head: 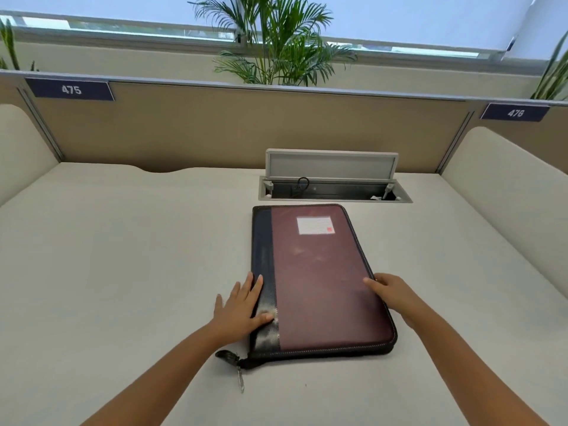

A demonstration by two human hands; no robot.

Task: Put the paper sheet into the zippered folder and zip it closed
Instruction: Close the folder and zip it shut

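Head view shows the folder (319, 281) lying flat and closed on the counter (123, 256), just past the middle toward 12 o'clock, its long side running away from the person. Its zip line along the near edge looks drawn shut, and the zip pull (240, 378) trails off the corner at 7 o'clock onto the counter. No paper sheet shows anywhere, so it is either inside already or out of sight; I cannot tell which. The left hand (242, 305) lies flat on the dark spine strip at 9 o'clock, fingers straight, its grip released and only pressing. The right hand (392, 292) rests on the edge at 3 o'clock, fingers bent lightly over the rim; whether that grip clasps the edge or merely touches it cannot be told. Judging by the shut cover and the zip run round to its end, the task looks finished or nearly so, with at most a last tug on the pull left. An open cable box (335, 179) sits in the counter at 12 o'clock.
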